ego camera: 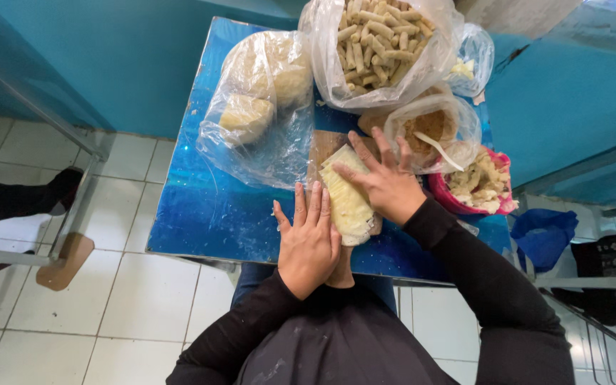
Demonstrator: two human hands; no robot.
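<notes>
A flat, pale yellow sheet of dough (344,192) lies on a small wooden board (322,146) on the blue table (208,214). My left hand (309,239) lies flat with fingers together, pressing on the dough's near left edge. Spread open, my right hand (386,182) rests with its palm and fingers on the dough's right side. Neither hand grips anything.
A clear bag with dough balls (262,100) lies at the left. At the back stands a big bag of rolled sticks (379,43). A bag of brown filling with a white spoon (433,132) and a pink bowl of chunks (475,185) are at the right. A blue bag (543,232) hangs beyond the table edge.
</notes>
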